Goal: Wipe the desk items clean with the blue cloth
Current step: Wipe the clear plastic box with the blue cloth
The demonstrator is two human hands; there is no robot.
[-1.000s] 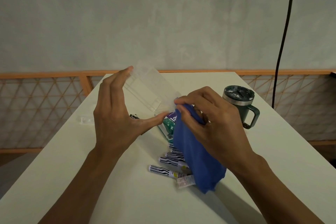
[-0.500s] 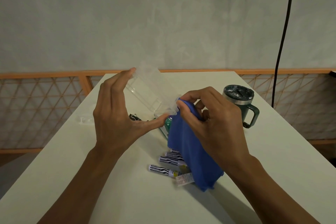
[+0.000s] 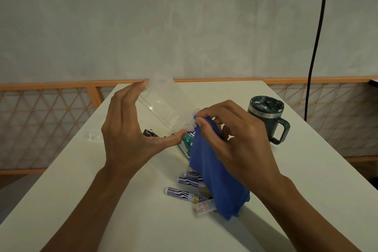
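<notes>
My left hand [image 3: 127,129] holds a clear plastic box [image 3: 163,106] tilted above the white desk [image 3: 102,200], fingertips on its far end and thumb under its near corner. My right hand [image 3: 235,141] grips the blue cloth [image 3: 212,178] and presses a fold of it against the box's near right corner. The cloth hangs down over several black-and-white markers [image 3: 182,191] and a small pink-labelled tube [image 3: 203,206] lying on the desk. A green packet [image 3: 187,139] shows just below the box, partly hidden by the cloth.
A dark green lidded mug [image 3: 268,117] with a handle stands at the right. A black binder clip [image 3: 150,133] lies behind my left thumb, and a small clear plastic piece [image 3: 93,136] lies near the desk's left edge. An orange lattice railing [image 3: 51,118] runs behind the desk.
My right hand has shifted the cloth slightly up along the box's near corner. The left hand keeps the box almost still.
</notes>
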